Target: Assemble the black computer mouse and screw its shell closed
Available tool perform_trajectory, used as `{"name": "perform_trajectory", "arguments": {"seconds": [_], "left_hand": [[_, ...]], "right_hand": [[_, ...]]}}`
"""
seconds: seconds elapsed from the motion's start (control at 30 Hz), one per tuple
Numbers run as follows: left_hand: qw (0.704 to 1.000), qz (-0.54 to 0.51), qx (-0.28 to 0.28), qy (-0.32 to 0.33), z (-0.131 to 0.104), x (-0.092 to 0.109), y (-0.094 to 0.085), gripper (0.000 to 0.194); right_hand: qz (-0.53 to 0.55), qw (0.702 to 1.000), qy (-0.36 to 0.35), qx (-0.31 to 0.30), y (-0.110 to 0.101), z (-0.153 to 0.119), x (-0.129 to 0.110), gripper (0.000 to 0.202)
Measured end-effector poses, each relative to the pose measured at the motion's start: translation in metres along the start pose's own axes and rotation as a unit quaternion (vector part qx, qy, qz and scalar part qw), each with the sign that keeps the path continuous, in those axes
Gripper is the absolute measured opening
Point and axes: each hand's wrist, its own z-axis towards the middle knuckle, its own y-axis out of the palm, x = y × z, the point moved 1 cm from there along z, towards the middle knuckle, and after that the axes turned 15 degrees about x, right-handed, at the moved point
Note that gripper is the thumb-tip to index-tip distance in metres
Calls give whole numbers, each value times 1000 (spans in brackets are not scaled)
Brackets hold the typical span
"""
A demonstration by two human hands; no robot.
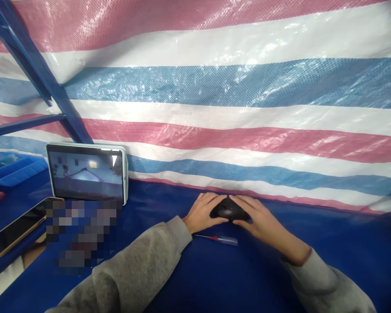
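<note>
A black computer mouse [230,210] rests on the blue tabletop near the foot of the striped sheet. My left hand [206,211] grips its left side, fingers over the far edge and thumb along the near edge. From the right, my right hand [258,217] holds it in the same way, so both hands cover its sides. A small screwdriver [226,240] with a clear handle and a red collar lies just in front of the mouse, its thin shaft pointing left toward my left cuff. Neither hand touches the screwdriver.
A tablet [86,171] in a pale case stands at the left, its screen lit. In front of it lies a phone [18,228]. A blue tray [18,168] is farther left, below a blue metal frame [45,78]. The striped sheet [234,113] hangs behind the blue tabletop [195,282].
</note>
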Motion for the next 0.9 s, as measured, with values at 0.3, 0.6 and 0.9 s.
{"name": "perform_trajectory", "arguments": {"seconds": [0.3, 0.6, 0.9], "left_hand": [[992, -13, -105, -64, -1, -6, 7, 97], [990, -21, -111, -88, 3, -1, 2, 86], [989, -24, -114, -87, 3, -2, 3, 87]], "right_hand": [[-1, 999, 22, -46, 0, -1, 6, 54], [30, 992, 63, -102, 12, -6, 3, 54], [34, 993, 61, -96, 21, -10, 1, 51]]}}
